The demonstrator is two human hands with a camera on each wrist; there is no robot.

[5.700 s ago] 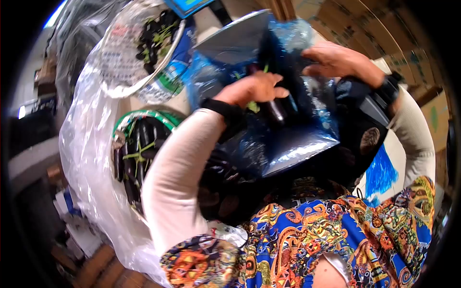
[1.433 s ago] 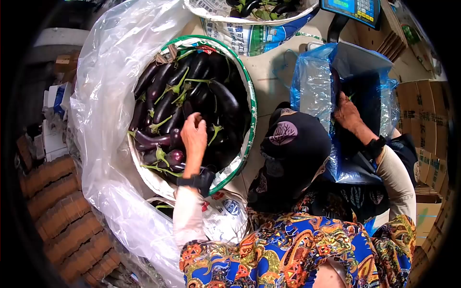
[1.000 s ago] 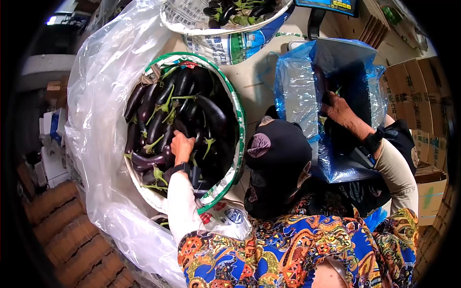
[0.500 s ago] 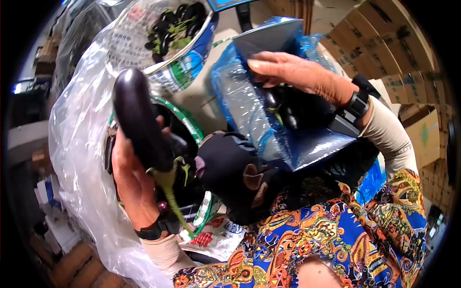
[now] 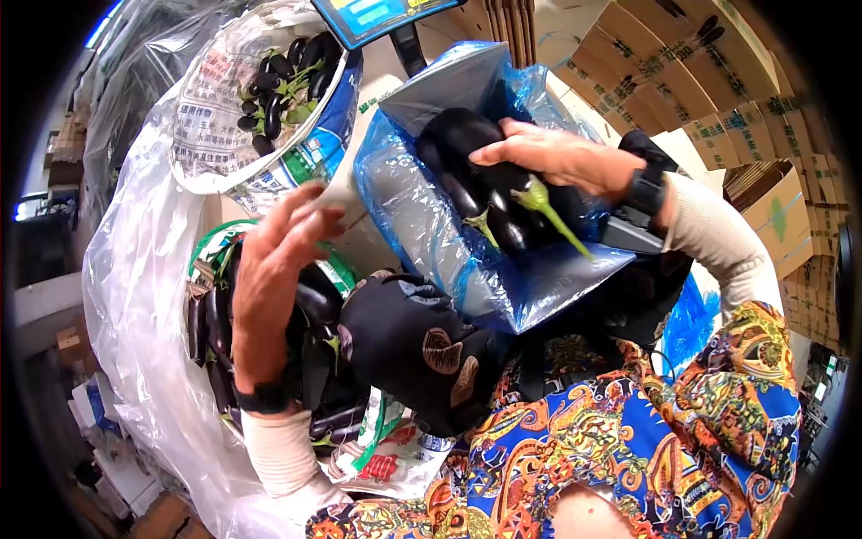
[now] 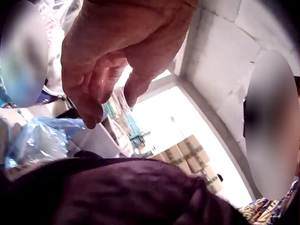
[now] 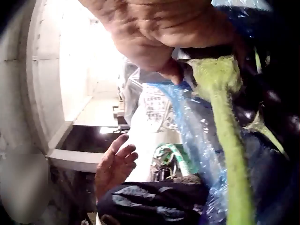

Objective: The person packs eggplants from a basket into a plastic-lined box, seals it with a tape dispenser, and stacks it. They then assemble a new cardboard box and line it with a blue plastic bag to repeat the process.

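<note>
My right hand grips a dark purple eggplant over a box lined with blue plastic. Thumb and fingers lie across its body, and its thick green stem points toward my lap. Other eggplants lie in the box beneath it. To the left, my left hand is raised over the green-rimmed basket, which is full of eggplants. Nothing is in that hand, and its fingers are loosely bent, as the left wrist view also shows.
A white sack-lined basket with small eggplants stands at the back left. Behind the box is a scale display. Stacked cardboard boxes fill the right side. Clear plastic sheeting runs along the left. Dark leaf-print cloth lies between basket and box.
My left hand reached into the green-rimmed basket, took hold of an eggplant and lifted it out. That hand has since let go, and my right hand now holds an eggplant over the box.
</note>
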